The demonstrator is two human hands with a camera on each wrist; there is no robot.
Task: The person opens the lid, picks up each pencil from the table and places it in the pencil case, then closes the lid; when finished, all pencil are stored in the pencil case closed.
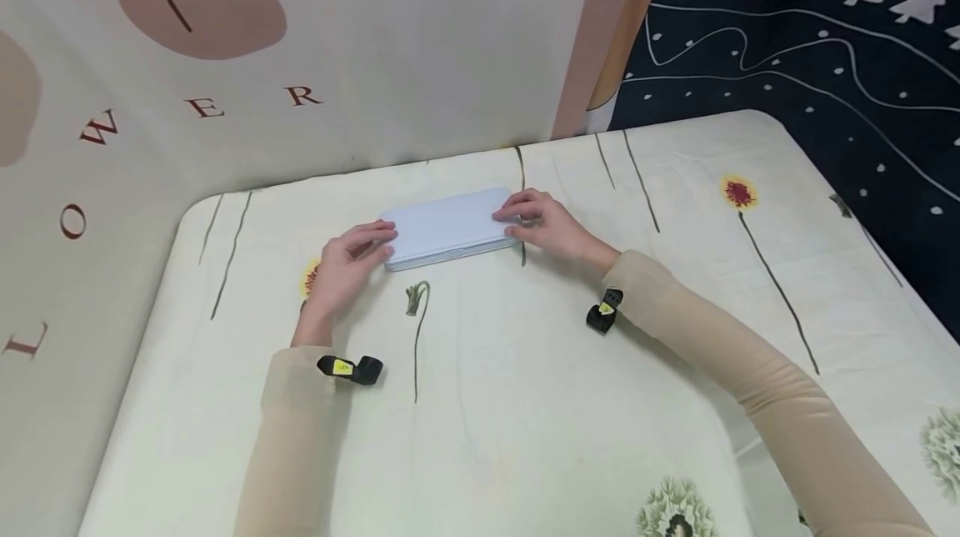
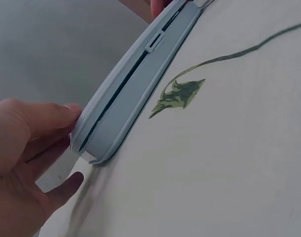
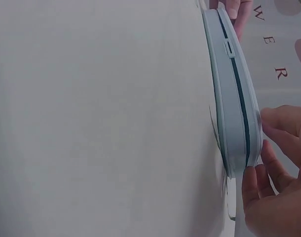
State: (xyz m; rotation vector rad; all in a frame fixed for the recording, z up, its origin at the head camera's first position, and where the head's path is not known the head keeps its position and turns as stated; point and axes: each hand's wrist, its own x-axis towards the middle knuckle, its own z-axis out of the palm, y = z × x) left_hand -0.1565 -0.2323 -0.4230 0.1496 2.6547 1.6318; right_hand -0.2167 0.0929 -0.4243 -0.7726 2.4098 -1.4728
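A flat light-blue zip case (image 1: pixel 450 227) with rounded corners lies closed on the flower-print cloth. Along its front side runs a dark zipper line with a small rectangular piece (image 2: pixel 154 42) near the middle. My left hand (image 1: pixel 348 266) is at the left end, its fingertips (image 2: pixel 72 109) touching the lid's edge while another digit stands apart from the case. At the opposite end is my right hand (image 1: pixel 551 224). Some of its fingertips (image 3: pixel 267 114) rest at the lid's edge, others (image 3: pixel 249 173) at the end corner. The case's underside is hidden.
A pale cloth (image 1: pixel 510 404) printed with flowers and stems covers the surface. Behind it rises a light wall hanging (image 1: pixel 420 45) with large letters, and at right a dark tree-print cloth (image 1: pixel 795 62). Each wrist carries a small black camera (image 1: pixel 366 370).
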